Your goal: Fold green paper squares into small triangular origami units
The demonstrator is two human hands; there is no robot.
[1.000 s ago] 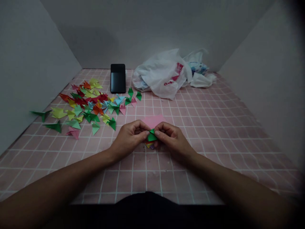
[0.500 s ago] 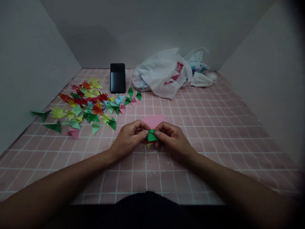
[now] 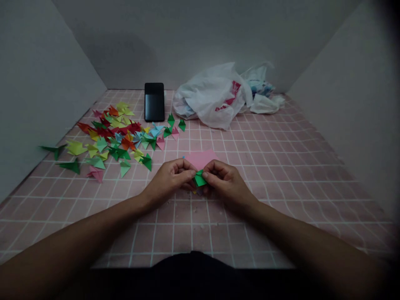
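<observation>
A small folded piece of green origami paper (image 3: 200,179) is pinched between my two hands, above the middle of the table. My left hand (image 3: 173,177) grips its left edge with thumb and fingers. On the opposite edge, my right hand (image 3: 224,179) is closed the same way. Just beneath and behind them lies pink paper (image 3: 201,157), partly covered by my fingers. Bits of yellow and other coloured paper peek out under the green piece, mostly hidden.
Many folded paper cranes (image 3: 115,133) in several colours spread over the left of the pink checked tablecloth (image 3: 281,166). Behind them stands a black phone (image 3: 154,102). White plastic bags (image 3: 212,96) sit crumpled at the back, near the wall (image 3: 193,33).
The green paper has shifted and tilted slightly between my fingertips. My left hand has moved a little; less of the yellow paper below shows. Everything else stays put.
</observation>
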